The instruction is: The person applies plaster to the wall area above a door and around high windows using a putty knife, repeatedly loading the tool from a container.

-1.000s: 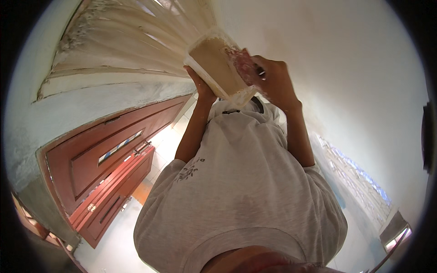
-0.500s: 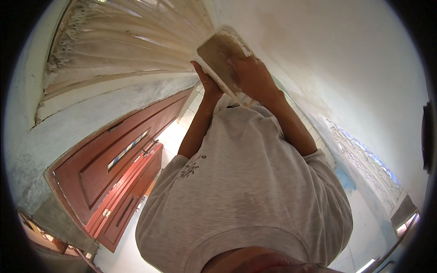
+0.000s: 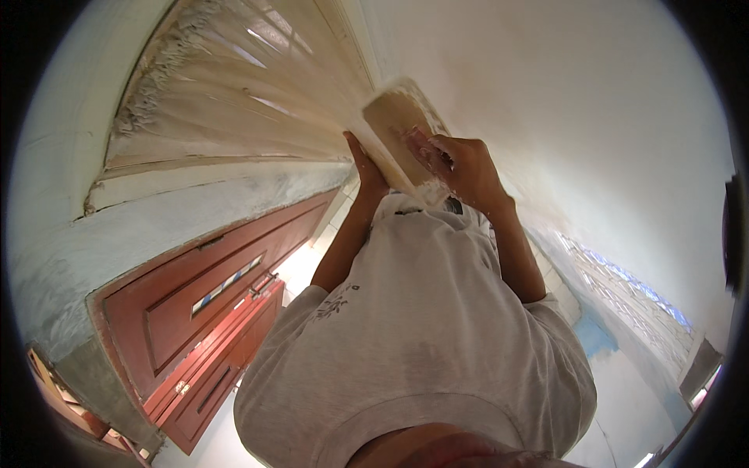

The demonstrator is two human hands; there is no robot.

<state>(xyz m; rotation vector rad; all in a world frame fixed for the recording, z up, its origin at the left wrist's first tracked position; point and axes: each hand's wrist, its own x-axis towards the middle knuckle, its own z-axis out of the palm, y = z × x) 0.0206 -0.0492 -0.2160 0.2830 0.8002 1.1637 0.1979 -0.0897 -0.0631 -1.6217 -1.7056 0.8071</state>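
Observation:
In front of my chest is a plastering float (image 3: 394, 117), a tan rectangular plate with rounded corners and white material smeared along its edges. My right hand (image 3: 470, 173) is closed round its reddish handle (image 3: 421, 148), fingers curled and thumb toward the plate. Along the float's left side shows a pale flat piece (image 3: 380, 150); whether it is separate from the float I cannot tell. My left hand (image 3: 368, 168) holds this pale side from below, thumb pointing up along the edge. Its other fingers are hidden behind. White residue clings to the float's near end.
A smooth pale wall (image 3: 577, 101) rises at the right, close to the float. At the upper left is a window with a gathered beige curtain (image 3: 234, 86). Reddish wooden doors (image 3: 179, 312) stand at the left. Patterned openwork (image 3: 616, 273) is set in the right wall.
The float and both hands have shifted slightly right and nearer my body. My right hand has drawn back to the right, and the reddish handle now shows in it.

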